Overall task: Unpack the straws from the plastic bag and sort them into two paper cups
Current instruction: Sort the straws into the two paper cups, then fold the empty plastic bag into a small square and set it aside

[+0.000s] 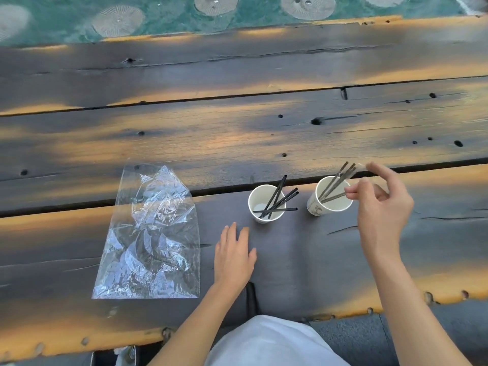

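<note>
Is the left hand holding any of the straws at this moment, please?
No, the left hand lies flat and empty on the table, beside the nearer cup.

Plank table: plastic bag, paper cups.

The left hand lies flat, palm down, on the surface, fingers together and pointing away from the body, forearm bare. The right hand is raised, its fingers spread and loosely curled, thumb and forefinger apart; the grip holds nothing.
</note>
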